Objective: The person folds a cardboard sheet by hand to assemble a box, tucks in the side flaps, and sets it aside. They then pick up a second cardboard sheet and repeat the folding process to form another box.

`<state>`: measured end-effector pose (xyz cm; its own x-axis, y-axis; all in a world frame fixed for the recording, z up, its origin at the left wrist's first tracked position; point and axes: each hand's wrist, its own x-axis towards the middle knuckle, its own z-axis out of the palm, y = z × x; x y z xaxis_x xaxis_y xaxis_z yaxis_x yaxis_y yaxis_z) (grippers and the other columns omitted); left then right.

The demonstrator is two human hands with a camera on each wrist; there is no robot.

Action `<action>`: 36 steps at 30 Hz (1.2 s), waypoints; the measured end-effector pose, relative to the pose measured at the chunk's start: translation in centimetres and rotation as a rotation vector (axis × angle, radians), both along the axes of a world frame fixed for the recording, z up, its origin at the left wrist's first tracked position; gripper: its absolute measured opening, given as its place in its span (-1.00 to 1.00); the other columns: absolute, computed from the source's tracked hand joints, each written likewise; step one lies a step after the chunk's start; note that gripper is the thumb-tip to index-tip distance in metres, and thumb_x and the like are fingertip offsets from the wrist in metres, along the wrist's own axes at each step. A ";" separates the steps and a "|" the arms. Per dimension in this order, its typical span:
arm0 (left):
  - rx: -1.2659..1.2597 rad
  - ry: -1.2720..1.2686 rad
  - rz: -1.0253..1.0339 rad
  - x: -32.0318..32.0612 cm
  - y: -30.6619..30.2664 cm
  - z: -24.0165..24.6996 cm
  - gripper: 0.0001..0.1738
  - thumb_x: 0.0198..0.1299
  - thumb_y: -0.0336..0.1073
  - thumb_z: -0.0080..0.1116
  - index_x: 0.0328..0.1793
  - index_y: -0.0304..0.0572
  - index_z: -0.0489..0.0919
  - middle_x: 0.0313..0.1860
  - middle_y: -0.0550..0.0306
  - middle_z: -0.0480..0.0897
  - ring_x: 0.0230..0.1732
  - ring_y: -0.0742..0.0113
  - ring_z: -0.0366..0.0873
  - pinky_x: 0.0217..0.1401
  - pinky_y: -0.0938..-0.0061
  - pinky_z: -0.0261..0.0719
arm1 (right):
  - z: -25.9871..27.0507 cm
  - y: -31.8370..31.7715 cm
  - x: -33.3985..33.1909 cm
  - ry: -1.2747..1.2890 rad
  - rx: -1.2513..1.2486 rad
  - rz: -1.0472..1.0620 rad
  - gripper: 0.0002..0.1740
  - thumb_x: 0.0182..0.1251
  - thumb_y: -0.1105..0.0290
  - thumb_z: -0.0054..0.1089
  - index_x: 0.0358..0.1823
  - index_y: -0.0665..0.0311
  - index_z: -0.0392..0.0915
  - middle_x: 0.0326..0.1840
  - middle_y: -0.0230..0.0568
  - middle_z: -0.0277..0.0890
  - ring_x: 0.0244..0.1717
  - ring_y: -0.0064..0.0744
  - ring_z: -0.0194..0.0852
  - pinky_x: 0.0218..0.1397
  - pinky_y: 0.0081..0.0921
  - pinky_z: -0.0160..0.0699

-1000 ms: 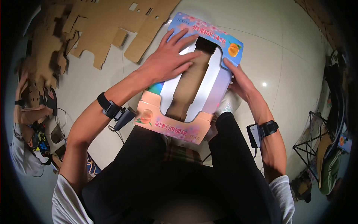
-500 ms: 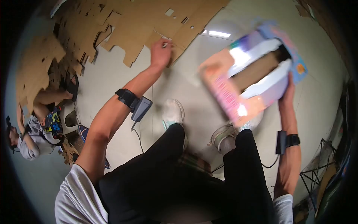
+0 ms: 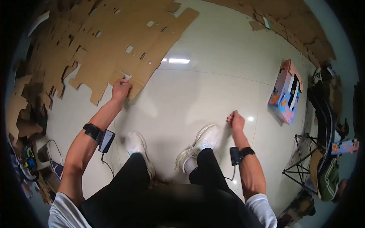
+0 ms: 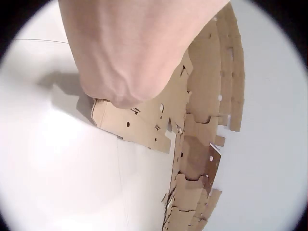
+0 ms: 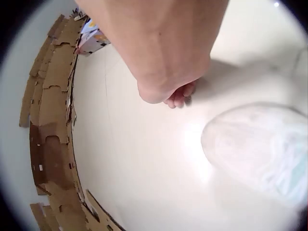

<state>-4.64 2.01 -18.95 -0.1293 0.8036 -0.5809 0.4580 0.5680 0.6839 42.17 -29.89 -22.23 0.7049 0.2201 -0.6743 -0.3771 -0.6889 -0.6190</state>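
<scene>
At the near edge of a flat brown die-cut cardboard sheet (image 3: 137, 70), my left hand (image 3: 121, 89) grips a corner with curled fingers. In the left wrist view the back of that hand (image 4: 127, 62) hides its fingers, and the sheet's corner (image 4: 115, 120) sticks out below them. My right hand (image 3: 237, 121) hangs loosely curled above the floor near the right shoe, holding nothing. Farther right, a colourful printed fruit box (image 3: 282, 99) with an open top stands on the floor, apart from both hands.
More cut cardboard sheets (image 3: 57, 22) lie spread at the upper left. Cardboard (image 3: 289, 26) lines the far right edge. A black folding frame (image 3: 298, 155) stands at right, near a bag (image 3: 329, 178). White shoes (image 3: 207, 138) rest on the pale tiled floor.
My right hand carried the fruit box to the right, let go of it on the floor and came back. The left hand left the box and took hold of the cardboard sheet's corner.
</scene>
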 end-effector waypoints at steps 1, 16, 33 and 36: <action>0.040 -0.011 -0.120 0.3 0.4 0.5 -0.89 0.45 -0.31 0.25 -0.01 -0.13 0.69 -0.20 0.25 0.67 -0.25 0.45 0.60 -0.25 0.40 0.59 | 0.0 0.8 -1.1 -0.070 -0.019 -0.018 -0.50 0.72 0.05 0.14 -0.26 0.37 0.66 -0.51 -0.23 0.66 -0.57 -0.45 0.61 -0.45 -0.48 0.62; -0.014 -0.525 -1.218 16.5 -3.9 34.9 -0.50 0.66 -0.07 0.07 0.57 -0.12 0.48 -0.29 -0.08 0.70 -0.22 0.11 0.67 -0.15 0.19 0.64 | 16.1 12.1 -13.1 -0.275 0.262 1.429 -0.74 0.49 0.33 0.33 0.02 0.38 0.70 -0.20 0.08 0.75 -0.18 -0.08 0.78 -0.03 -0.25 0.72; 0.516 0.750 -1.500 -5.6 -3.7 4.5 -0.54 0.35 -0.33 0.25 0.36 -0.23 0.59 0.25 -0.17 0.63 0.35 -0.12 0.57 0.37 0.02 0.59 | 10.4 5.2 -12.4 -0.286 0.140 1.187 -0.43 0.53 0.38 0.35 0.48 0.34 0.41 -0.08 0.15 0.74 -0.11 0.06 0.77 0.09 -0.13 0.75; 0.502 0.630 -1.440 -6.2 -6.2 4.4 -0.48 0.41 -0.27 0.23 0.44 -0.27 0.48 0.26 -0.16 0.58 0.36 -0.09 0.54 0.43 0.04 0.51 | 11.0 6.2 -13.3 -0.253 0.093 1.234 -0.45 0.63 0.29 0.25 0.50 0.39 0.39 -0.04 0.25 0.73 0.00 0.09 0.80 0.14 -0.09 0.74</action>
<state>-10.89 -4.21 -14.53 0.7427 0.5439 -0.3906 0.6390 -0.7500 0.1707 28.86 -23.65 -11.21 0.1040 0.8612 -0.4975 0.6201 -0.4472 -0.6446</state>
